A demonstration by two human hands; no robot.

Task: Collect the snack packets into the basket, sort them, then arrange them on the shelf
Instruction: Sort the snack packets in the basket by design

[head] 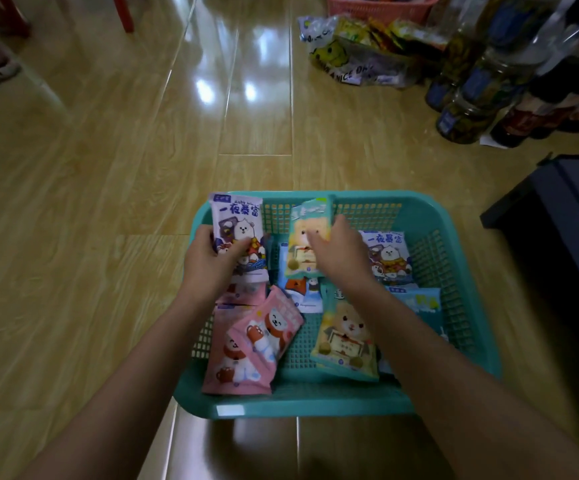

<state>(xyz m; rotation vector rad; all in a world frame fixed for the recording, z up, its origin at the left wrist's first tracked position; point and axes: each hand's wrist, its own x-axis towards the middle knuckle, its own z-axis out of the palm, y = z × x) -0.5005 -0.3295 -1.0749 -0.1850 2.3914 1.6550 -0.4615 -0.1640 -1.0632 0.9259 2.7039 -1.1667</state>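
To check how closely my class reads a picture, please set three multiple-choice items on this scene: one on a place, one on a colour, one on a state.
1. Where in the basket do the pink packets lie? A. near left B. far right C. outside it
2. What colour is the basket? A. red B. teal C. black
3. What is the left hand doing? A. resting open B. gripping a white-and-purple packet C. pressing the floor
1 A: they overlap by its near left wall. 2 B: its mesh walls are teal. 3 B: its fingers curl round that packet.
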